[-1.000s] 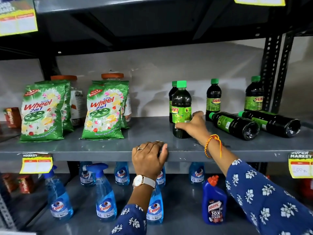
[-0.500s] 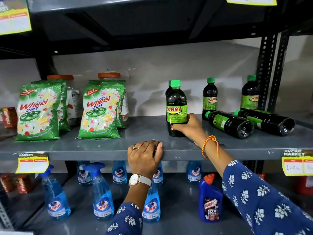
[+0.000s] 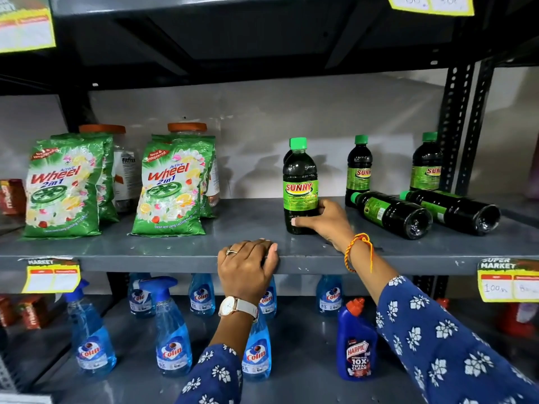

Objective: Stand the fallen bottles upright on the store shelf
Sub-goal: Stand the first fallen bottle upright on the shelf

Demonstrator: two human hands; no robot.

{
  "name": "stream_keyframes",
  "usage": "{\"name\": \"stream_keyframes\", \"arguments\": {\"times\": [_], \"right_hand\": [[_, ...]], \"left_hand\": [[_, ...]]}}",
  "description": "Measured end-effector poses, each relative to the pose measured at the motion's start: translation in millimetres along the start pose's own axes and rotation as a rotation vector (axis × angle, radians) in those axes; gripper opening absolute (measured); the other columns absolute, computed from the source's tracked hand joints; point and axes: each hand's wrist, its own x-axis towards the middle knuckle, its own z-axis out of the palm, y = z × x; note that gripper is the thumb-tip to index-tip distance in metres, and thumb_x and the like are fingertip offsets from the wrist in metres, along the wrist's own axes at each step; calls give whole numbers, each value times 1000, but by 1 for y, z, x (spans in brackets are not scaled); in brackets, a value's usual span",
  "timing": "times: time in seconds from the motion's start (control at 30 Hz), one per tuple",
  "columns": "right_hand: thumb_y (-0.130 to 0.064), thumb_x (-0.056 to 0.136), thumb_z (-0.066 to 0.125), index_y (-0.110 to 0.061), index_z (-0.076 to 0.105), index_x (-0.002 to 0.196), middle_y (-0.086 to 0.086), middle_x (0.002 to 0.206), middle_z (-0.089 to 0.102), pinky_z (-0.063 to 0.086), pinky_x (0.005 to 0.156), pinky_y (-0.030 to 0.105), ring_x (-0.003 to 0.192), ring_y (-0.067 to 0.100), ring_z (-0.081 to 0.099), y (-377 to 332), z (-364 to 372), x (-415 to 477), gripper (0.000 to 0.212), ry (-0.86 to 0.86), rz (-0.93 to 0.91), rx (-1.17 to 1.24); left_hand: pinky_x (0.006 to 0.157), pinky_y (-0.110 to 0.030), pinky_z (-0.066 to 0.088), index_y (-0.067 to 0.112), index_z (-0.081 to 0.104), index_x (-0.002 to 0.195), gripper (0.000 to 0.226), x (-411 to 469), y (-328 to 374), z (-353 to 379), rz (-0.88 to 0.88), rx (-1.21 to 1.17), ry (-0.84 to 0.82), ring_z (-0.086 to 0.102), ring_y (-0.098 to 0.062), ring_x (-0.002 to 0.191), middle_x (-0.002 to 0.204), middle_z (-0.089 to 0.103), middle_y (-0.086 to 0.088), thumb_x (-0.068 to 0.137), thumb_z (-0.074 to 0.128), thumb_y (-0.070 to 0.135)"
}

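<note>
A dark Sunny bottle with a green cap stands upright on the grey shelf, its label facing me. My right hand grips its lower part. Another upright bottle is mostly hidden right behind it. Two more upright bottles stand at the back right. In front of them two fallen bottles lie on their sides, bases towards me. My left hand rests curled over the shelf's front edge.
Green Wheel detergent bags and orange-lidded jars stand on the shelf's left half. Below are blue Colin spray bottles and a Harpic bottle. A black perforated upright bounds the right side. Yellow price tags hang on the edges.
My right hand has turned the upright bottle so its Sunny label faces front, and slid it slightly left. The left hand stays on the shelf edge. The fallen bottles have not moved.
</note>
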Motion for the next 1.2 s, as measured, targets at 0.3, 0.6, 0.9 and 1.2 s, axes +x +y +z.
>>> {"name": "stream_keyframes", "arguments": {"times": [0.3,0.6,0.9,1.2], "right_hand": [[-25,60,85,-17,68,100,2,102,72,52,89,33,93,17,66,2,-8,-12,44,-28,7,-75],[-23,60,85,-15,69,100,4,103,73,53,88,31,91,14,68,-3,-13,-39,44,-11,-39,-89],[-28,67,81,-15,64,108,1,105,69,46,82,22,90,8,60,-14,-20,-59,46,-100,-55,-101],[-36,78,67,-18,59,63,5,63,60,41,67,29,75,28,59,-18,-120,-23,24,318,-151,-390]], "left_hand": [[72,-32,36,17,74,75,38,1,1,-3,-4,2,-34,66,-19,68,75,73,2,92,47,37],[69,-33,35,18,72,73,43,1,1,-3,1,25,-27,64,-20,66,73,72,2,97,43,38],[75,-36,38,14,72,82,39,3,7,-11,-90,-54,-120,65,-26,76,84,73,-4,96,44,36],[91,-35,45,5,68,104,40,30,108,-20,311,-292,-199,62,-28,98,111,67,-11,95,47,38]]}}
